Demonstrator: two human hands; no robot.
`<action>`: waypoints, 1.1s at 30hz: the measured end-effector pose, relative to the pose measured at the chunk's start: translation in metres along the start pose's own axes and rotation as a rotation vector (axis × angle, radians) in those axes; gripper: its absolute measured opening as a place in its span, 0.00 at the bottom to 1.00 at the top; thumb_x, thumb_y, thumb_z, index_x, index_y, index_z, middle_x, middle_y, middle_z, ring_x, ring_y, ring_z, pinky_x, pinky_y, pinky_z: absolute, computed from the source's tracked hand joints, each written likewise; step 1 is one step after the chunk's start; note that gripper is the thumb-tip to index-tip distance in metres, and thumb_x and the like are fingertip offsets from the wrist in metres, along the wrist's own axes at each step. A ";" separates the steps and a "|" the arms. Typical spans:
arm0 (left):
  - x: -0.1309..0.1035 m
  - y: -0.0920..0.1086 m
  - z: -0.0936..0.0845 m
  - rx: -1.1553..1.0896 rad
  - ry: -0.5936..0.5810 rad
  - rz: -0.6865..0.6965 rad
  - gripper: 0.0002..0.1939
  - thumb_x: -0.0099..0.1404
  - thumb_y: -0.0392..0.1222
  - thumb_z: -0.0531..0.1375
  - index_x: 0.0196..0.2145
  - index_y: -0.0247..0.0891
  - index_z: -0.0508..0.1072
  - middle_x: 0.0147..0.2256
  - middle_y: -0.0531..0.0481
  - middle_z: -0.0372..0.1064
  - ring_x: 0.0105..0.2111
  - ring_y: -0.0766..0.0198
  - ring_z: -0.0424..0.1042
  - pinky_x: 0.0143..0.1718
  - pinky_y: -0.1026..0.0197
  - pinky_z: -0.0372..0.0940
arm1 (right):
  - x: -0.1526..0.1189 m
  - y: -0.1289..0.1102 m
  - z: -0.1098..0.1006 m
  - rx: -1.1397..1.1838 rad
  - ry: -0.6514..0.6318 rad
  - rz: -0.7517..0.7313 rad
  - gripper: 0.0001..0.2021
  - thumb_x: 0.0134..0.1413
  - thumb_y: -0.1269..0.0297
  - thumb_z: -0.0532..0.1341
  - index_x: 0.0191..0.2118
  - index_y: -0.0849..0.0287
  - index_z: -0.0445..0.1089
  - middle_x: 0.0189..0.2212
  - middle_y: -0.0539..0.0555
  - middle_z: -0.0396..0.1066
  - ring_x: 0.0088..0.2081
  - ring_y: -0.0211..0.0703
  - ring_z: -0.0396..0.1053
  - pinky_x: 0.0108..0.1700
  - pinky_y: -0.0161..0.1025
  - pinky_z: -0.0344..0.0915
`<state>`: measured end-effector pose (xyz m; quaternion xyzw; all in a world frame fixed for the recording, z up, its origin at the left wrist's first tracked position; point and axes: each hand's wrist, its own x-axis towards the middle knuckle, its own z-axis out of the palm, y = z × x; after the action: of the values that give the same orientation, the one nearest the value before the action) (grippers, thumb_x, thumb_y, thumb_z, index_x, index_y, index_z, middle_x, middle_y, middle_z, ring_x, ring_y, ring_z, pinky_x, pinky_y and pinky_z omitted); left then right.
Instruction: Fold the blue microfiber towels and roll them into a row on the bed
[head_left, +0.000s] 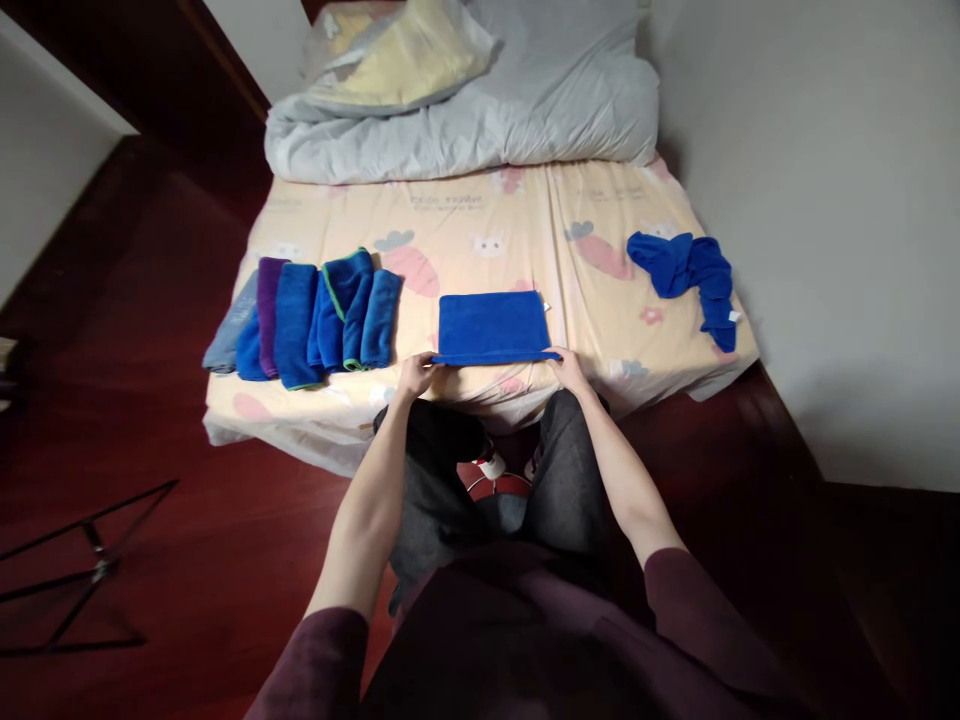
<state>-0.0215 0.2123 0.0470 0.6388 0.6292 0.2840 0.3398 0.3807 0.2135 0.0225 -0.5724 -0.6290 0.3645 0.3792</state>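
Note:
A blue cloth (493,325) lies flat as a rectangle on the patterned bed sheet (480,225), with a small white tag at its right side. Its near edge is turned up in a narrow strip. My left hand (418,375) pinches the left end of that edge, and my right hand (568,369) pinches the right end. To the left, several folded cloths (298,315) in blue, purple and grey lie side by side, some with green trim. A crumpled blue cloth (686,270) with a white tag rests on the right of the bed.
A rolled grey quilt (465,125) lies across the far part of the bed, with a yellow item in clear plastic (420,55) on it. A black metal stand (97,565) is on the floor at left. A white wall (847,240) rises at right.

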 end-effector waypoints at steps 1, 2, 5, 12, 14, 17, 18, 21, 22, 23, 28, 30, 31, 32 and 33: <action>0.000 0.000 0.001 -0.014 0.011 -0.003 0.14 0.61 0.47 0.64 0.40 0.35 0.80 0.42 0.39 0.82 0.44 0.50 0.81 0.52 0.52 0.74 | 0.001 -0.001 0.000 0.025 0.017 0.018 0.14 0.56 0.67 0.62 0.46 0.58 0.80 0.47 0.58 0.82 0.50 0.53 0.78 0.57 0.49 0.73; 0.000 0.001 0.001 -0.025 0.024 -0.006 0.15 0.62 0.48 0.64 0.40 0.35 0.80 0.41 0.39 0.82 0.44 0.50 0.80 0.51 0.53 0.74 | 0.001 -0.001 -0.001 0.042 0.034 0.037 0.13 0.55 0.65 0.63 0.45 0.59 0.80 0.45 0.58 0.82 0.48 0.53 0.78 0.55 0.48 0.74; 0.002 0.000 0.004 -0.035 0.064 -0.009 0.15 0.64 0.50 0.62 0.41 0.36 0.78 0.39 0.41 0.80 0.42 0.53 0.80 0.47 0.56 0.74 | 0.002 -0.002 -0.001 0.081 0.059 0.098 0.15 0.54 0.58 0.66 0.45 0.59 0.79 0.40 0.57 0.81 0.41 0.51 0.78 0.49 0.47 0.76; 0.008 -0.002 0.010 0.037 0.079 -0.094 0.15 0.66 0.49 0.62 0.44 0.35 0.77 0.36 0.41 0.80 0.38 0.54 0.79 0.47 0.56 0.71 | 0.009 0.000 0.003 0.235 0.098 0.133 0.22 0.53 0.46 0.69 0.46 0.58 0.77 0.41 0.60 0.81 0.46 0.54 0.79 0.52 0.48 0.75; 0.010 -0.005 0.011 0.034 0.071 -0.122 0.15 0.66 0.49 0.62 0.43 0.36 0.77 0.37 0.41 0.80 0.39 0.53 0.79 0.47 0.55 0.71 | 0.012 0.002 0.005 0.248 0.113 0.157 0.22 0.52 0.46 0.70 0.45 0.59 0.77 0.40 0.61 0.81 0.46 0.55 0.80 0.53 0.49 0.75; 0.013 -0.012 0.013 -0.005 0.063 -0.139 0.15 0.64 0.49 0.64 0.43 0.36 0.77 0.39 0.40 0.81 0.41 0.52 0.80 0.47 0.55 0.72 | 0.016 0.008 0.006 0.252 0.094 0.195 0.23 0.51 0.46 0.72 0.45 0.59 0.77 0.38 0.60 0.82 0.46 0.55 0.80 0.54 0.49 0.76; 0.014 -0.014 0.014 -0.023 0.059 -0.136 0.16 0.63 0.49 0.64 0.44 0.36 0.77 0.39 0.40 0.81 0.41 0.52 0.80 0.48 0.54 0.72 | 0.017 0.010 0.007 0.254 0.076 0.200 0.24 0.50 0.46 0.73 0.46 0.59 0.77 0.39 0.60 0.82 0.46 0.55 0.80 0.54 0.49 0.76; 0.015 -0.020 0.015 -0.101 0.037 -0.126 0.17 0.60 0.48 0.66 0.44 0.36 0.77 0.39 0.41 0.81 0.41 0.52 0.80 0.48 0.54 0.73 | 0.019 0.018 0.008 0.266 0.010 0.209 0.26 0.46 0.49 0.75 0.47 0.60 0.78 0.41 0.60 0.82 0.47 0.55 0.80 0.54 0.50 0.76; 0.015 -0.022 0.015 -0.123 0.023 -0.128 0.18 0.58 0.47 0.67 0.44 0.36 0.77 0.38 0.42 0.81 0.41 0.53 0.80 0.48 0.53 0.73 | 0.019 0.020 0.009 0.267 -0.004 0.216 0.25 0.45 0.50 0.76 0.46 0.60 0.78 0.40 0.60 0.82 0.46 0.56 0.80 0.54 0.51 0.76; 0.014 -0.022 0.015 -0.135 0.007 -0.132 0.18 0.57 0.46 0.68 0.43 0.36 0.77 0.37 0.43 0.81 0.40 0.53 0.80 0.48 0.53 0.74 | 0.019 0.022 0.010 0.264 -0.012 0.226 0.25 0.44 0.51 0.76 0.46 0.60 0.79 0.40 0.60 0.82 0.46 0.56 0.80 0.54 0.52 0.76; 0.010 -0.021 0.012 -0.066 0.003 -0.151 0.14 0.56 0.44 0.68 0.40 0.38 0.78 0.36 0.44 0.80 0.40 0.52 0.80 0.49 0.52 0.73 | 0.019 0.027 0.010 0.212 -0.003 0.225 0.19 0.46 0.52 0.74 0.41 0.58 0.80 0.38 0.59 0.81 0.46 0.56 0.79 0.57 0.54 0.74; 0.008 -0.020 0.011 -0.034 0.012 -0.165 0.13 0.58 0.43 0.67 0.40 0.38 0.78 0.37 0.44 0.81 0.40 0.51 0.80 0.50 0.51 0.73 | 0.017 0.026 0.008 0.203 -0.009 0.205 0.20 0.47 0.50 0.73 0.41 0.58 0.79 0.37 0.58 0.81 0.46 0.56 0.79 0.57 0.54 0.74; 0.007 -0.019 0.010 -0.021 0.013 -0.174 0.12 0.58 0.43 0.66 0.41 0.38 0.78 0.38 0.43 0.81 0.41 0.51 0.80 0.51 0.51 0.73 | 0.016 0.025 0.008 0.202 -0.014 0.194 0.20 0.47 0.48 0.72 0.41 0.58 0.79 0.37 0.58 0.81 0.46 0.56 0.79 0.57 0.53 0.74; 0.006 -0.018 0.010 -0.013 0.015 -0.185 0.12 0.59 0.43 0.66 0.41 0.38 0.78 0.39 0.43 0.81 0.41 0.51 0.80 0.51 0.50 0.73 | 0.015 0.024 0.007 0.202 -0.022 0.184 0.21 0.47 0.47 0.72 0.41 0.58 0.79 0.37 0.59 0.80 0.45 0.56 0.79 0.56 0.53 0.75; 0.006 -0.017 0.010 -0.007 0.016 -0.197 0.12 0.59 0.42 0.66 0.41 0.38 0.78 0.40 0.42 0.81 0.42 0.51 0.81 0.52 0.51 0.73 | 0.013 0.022 0.007 0.203 -0.029 0.175 0.21 0.47 0.46 0.72 0.40 0.58 0.78 0.37 0.59 0.80 0.45 0.56 0.79 0.55 0.52 0.75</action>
<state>-0.0241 0.2168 0.0272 0.5704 0.6904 0.2564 0.3635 0.3839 0.2284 0.0005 -0.5786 -0.5420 0.4663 0.3926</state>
